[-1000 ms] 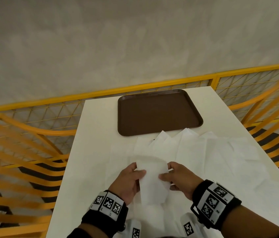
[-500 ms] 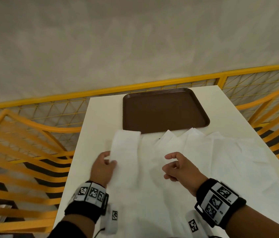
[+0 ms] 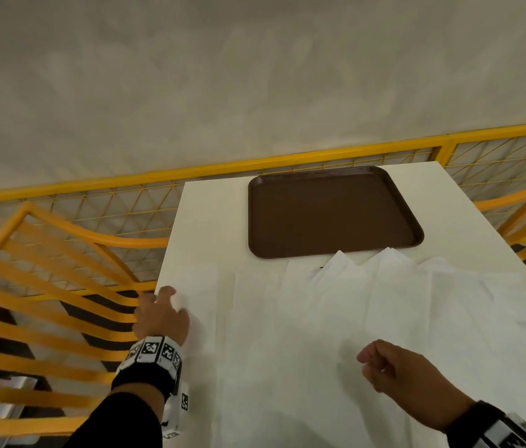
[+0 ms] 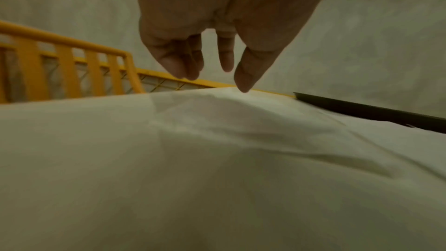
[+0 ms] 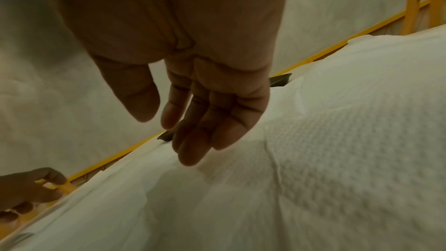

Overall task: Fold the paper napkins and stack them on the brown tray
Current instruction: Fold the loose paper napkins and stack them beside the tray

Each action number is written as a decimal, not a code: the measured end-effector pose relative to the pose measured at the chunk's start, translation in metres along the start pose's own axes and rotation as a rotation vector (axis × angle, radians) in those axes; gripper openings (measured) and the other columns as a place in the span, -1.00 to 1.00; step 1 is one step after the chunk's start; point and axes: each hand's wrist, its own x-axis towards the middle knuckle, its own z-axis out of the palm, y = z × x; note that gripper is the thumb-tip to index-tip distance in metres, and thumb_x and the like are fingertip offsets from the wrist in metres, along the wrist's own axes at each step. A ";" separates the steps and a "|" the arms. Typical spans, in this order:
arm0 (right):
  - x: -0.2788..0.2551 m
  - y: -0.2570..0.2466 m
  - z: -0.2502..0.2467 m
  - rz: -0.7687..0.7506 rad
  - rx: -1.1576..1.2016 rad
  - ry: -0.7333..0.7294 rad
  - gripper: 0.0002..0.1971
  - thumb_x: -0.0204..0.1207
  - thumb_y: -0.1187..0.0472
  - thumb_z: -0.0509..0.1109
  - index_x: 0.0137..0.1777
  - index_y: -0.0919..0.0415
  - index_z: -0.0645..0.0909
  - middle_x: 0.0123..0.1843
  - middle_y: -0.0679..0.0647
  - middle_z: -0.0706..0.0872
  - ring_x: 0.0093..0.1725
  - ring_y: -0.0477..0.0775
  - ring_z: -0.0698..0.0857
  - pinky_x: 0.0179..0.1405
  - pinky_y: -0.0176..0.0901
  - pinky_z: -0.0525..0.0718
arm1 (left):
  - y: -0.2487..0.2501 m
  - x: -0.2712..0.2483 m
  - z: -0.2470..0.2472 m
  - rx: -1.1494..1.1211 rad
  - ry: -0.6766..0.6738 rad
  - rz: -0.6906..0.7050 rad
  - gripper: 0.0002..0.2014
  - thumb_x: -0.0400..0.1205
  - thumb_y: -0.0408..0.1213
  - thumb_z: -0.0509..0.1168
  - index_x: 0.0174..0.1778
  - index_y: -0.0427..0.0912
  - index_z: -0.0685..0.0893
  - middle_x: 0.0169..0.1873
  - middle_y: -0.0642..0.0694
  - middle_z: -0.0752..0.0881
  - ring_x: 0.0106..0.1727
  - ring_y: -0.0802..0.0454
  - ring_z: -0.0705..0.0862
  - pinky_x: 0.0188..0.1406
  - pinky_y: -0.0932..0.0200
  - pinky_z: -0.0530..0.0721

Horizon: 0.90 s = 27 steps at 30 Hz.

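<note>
- Moved since half a second ago: the left hand (image 3: pixel 161 318) has carried the folded napkin (image 3: pixel 195 289) out to the table's (image 3: pixel 210 205) left edge, and the right hand (image 3: pixel 397 376) has drawn back toward the near side.
- Folded into a narrow strip, the napkin lies flat along the left edge, just beside and under the left hand's fingers; whether they press it cannot be told.
- Left fingers (image 4: pixel 246 72) hang straight and slightly spread in the left wrist view, holding nothing.
- Right hand hovers loosely curled over the spread napkins (image 3: pixel 368 318), its fingers (image 5: pixel 193 140) relaxed and together, gripping nothing.
- White and faintly embossed, the loose napkins overlap across the near and right table, their far corners just reaching the brown tray (image 3: pixel 329 211), which lies bare at the far side.
- Only the right wrist view shows the embossed dimple pattern; only the head view shows the yellow railing (image 3: pixel 61 253) around the table and the whole tray.
</note>
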 end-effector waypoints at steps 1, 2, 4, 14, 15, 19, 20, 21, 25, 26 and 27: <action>-0.001 0.001 0.000 -0.016 -0.013 0.001 -0.93 0.54 0.04 0.35 -0.08 -0.21 0.59 -0.20 -0.21 0.72 -0.18 -0.21 0.69 -0.09 -0.39 0.63 | 0.002 -0.005 0.000 0.126 -0.005 0.056 -0.55 0.60 -0.03 0.26 0.42 0.13 0.39 0.47 -0.15 0.33 0.45 -0.20 0.38 0.35 -0.18 0.47; -0.001 0.004 0.001 -0.046 -0.049 -0.003 -0.92 0.55 0.03 0.34 -0.09 -0.25 0.56 -0.17 -0.31 0.70 -0.16 -0.23 0.68 -0.09 -0.42 0.61 | 0.002 -0.010 0.003 0.223 -0.030 0.119 -0.52 0.61 0.06 0.20 0.47 0.19 0.33 0.53 -0.10 0.26 0.49 -0.17 0.32 0.39 -0.18 0.42; -0.004 0.007 0.004 -0.100 -0.167 0.000 -0.89 0.55 -0.05 0.31 -0.06 -0.37 0.47 -0.13 -0.42 0.66 -0.11 -0.26 0.65 -0.04 -0.47 0.56 | 0.001 -0.018 0.011 0.315 -0.122 0.211 -0.46 0.62 0.11 0.11 0.55 0.23 0.20 0.60 -0.03 0.16 0.56 -0.13 0.24 0.46 -0.22 0.33; -0.002 0.034 0.029 -0.043 -0.740 -0.258 -0.05 -0.13 -0.57 0.29 0.43 -0.52 0.33 0.39 -0.10 0.65 0.19 0.05 0.75 -0.26 -0.04 0.79 | 0.017 -0.045 0.014 0.232 -0.028 0.324 -0.49 0.65 0.08 0.11 0.54 0.07 0.30 0.53 -0.04 0.34 0.51 -0.08 0.32 0.43 -0.10 0.39; -0.001 0.036 0.028 -0.042 -0.739 -0.242 -0.04 -0.14 -0.57 0.28 0.43 -0.52 0.33 0.37 -0.11 0.66 0.17 0.03 0.76 -0.28 -0.07 0.79 | 0.024 -0.053 0.014 0.173 -0.034 0.384 -0.50 0.62 0.12 0.14 0.48 0.05 0.38 0.44 -0.01 0.45 0.43 -0.04 0.40 0.36 -0.03 0.43; -0.005 0.031 0.027 -0.068 -0.764 -0.239 -0.02 -0.15 -0.58 0.26 0.42 -0.49 0.22 0.33 -0.12 0.69 0.14 0.01 0.77 -0.27 -0.11 0.79 | 0.044 -0.089 0.030 0.191 -0.300 0.392 -0.20 0.41 0.26 0.33 0.49 -0.07 0.29 0.39 -0.04 0.41 0.40 -0.09 0.40 0.35 -0.01 0.43; -0.005 0.032 0.027 -0.069 -0.766 -0.237 -0.02 -0.14 -0.58 0.27 0.42 -0.48 0.21 0.33 -0.13 0.69 0.14 0.00 0.77 -0.26 -0.11 0.79 | 0.047 -0.095 0.035 0.213 -0.312 0.350 -0.15 0.37 0.24 0.38 0.48 -0.12 0.26 0.38 -0.08 0.39 0.39 -0.11 0.41 0.35 -0.01 0.46; -0.005 0.033 0.028 -0.071 -0.777 -0.229 -0.03 -0.14 -0.58 0.27 0.42 -0.49 0.20 0.34 -0.13 0.68 0.15 -0.01 0.77 -0.26 -0.11 0.79 | 0.050 -0.099 0.039 0.218 -0.303 0.303 -0.14 0.35 0.21 0.42 0.45 -0.15 0.26 0.36 -0.09 0.39 0.37 -0.11 0.44 0.33 0.00 0.49; -0.006 0.036 0.032 -0.069 -0.783 -0.203 -0.10 -0.01 -0.55 0.16 0.45 -0.49 0.14 0.36 -0.12 0.67 0.17 0.01 0.76 -0.24 -0.08 0.80 | 0.061 -0.097 0.039 0.163 -0.368 0.125 -0.15 0.25 0.14 0.54 0.36 -0.16 0.35 0.29 -0.08 0.51 0.33 -0.10 0.55 0.31 0.00 0.54; -0.008 0.037 0.033 -0.072 -0.785 -0.193 -0.12 0.02 -0.53 0.13 0.46 -0.49 0.10 0.36 -0.11 0.66 0.17 0.03 0.76 -0.23 -0.06 0.80 | 0.061 -0.095 0.037 0.141 -0.393 0.106 -0.14 0.21 0.14 0.56 0.34 -0.16 0.40 0.27 -0.08 0.54 0.31 -0.11 0.57 0.29 -0.01 0.56; -0.008 0.039 0.034 -0.073 -0.787 -0.201 -0.12 0.03 -0.53 0.12 0.47 -0.49 0.07 0.37 -0.11 0.66 0.18 0.03 0.76 -0.23 -0.05 0.80 | 0.061 -0.095 0.036 0.115 -0.414 0.101 -0.15 0.17 0.12 0.58 0.32 -0.16 0.45 0.24 -0.10 0.57 0.28 -0.12 0.59 0.27 -0.01 0.60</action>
